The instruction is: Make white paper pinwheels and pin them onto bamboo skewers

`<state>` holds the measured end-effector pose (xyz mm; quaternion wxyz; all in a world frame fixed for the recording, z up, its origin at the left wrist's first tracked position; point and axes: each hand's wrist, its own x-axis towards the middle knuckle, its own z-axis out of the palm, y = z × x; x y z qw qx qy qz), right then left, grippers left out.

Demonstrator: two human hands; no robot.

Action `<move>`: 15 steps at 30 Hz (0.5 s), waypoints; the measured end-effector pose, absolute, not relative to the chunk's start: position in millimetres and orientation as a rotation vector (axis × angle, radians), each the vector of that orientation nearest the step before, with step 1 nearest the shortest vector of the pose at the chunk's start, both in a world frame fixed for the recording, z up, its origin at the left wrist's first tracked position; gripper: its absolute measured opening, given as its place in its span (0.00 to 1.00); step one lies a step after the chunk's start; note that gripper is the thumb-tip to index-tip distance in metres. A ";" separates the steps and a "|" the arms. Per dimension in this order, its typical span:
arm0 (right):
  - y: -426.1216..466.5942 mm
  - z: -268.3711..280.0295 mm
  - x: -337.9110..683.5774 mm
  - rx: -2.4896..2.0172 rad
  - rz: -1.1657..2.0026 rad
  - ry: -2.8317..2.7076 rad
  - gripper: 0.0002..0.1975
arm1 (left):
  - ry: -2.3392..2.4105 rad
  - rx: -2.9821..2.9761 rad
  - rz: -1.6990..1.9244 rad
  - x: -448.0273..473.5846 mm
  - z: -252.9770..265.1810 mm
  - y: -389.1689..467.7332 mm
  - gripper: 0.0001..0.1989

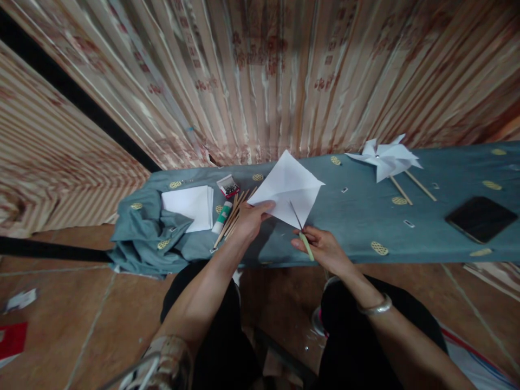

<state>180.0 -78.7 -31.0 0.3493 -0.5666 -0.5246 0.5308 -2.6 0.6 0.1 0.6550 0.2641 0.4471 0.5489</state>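
A square sheet of white paper [286, 181], turned corner-up and faintly creased, is held above the cloth. My left hand [254, 216] pinches its lower left edge, thumb on top. In my right hand [323, 246] are scissors [305, 244] with a light green handle; their blades lie at the paper's bottom corner, pointing up toward its middle. Whether the blades are parted I cannot make out. Just left of the paper lie several wooden sticks [232, 219], a green and white glue stick [222, 218] and a small red box [228, 186] of dark pins or tacks.
White paper sheets [190, 203] are stacked at the left, beside bunched-up cloth [138, 238]. Two white pinwheels [384, 157] on sticks lie at the right, with a dark phone-like slab [481, 218] farther right. A pleated curtain [260, 81] hangs behind the narrow cloth-covered table [345, 216].
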 end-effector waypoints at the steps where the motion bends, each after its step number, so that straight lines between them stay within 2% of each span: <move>1: -78.1 -29.3 179.0 -1.444 1.417 -1.306 0.26 | 1.014 0.597 1.230 -1.7 -1.0 -0.1 0.20; 6: -75.6 -15.1 172.2 -1.373 1.586 -1.099 0.29 | 1.010 0.567 1.222 3.4 -4.1 -2.4 0.20; 15: -74.9 -10.7 167.5 -1.378 1.604 -0.993 0.30 | 1.002 0.553 1.250 4.0 1.7 -5.2 0.19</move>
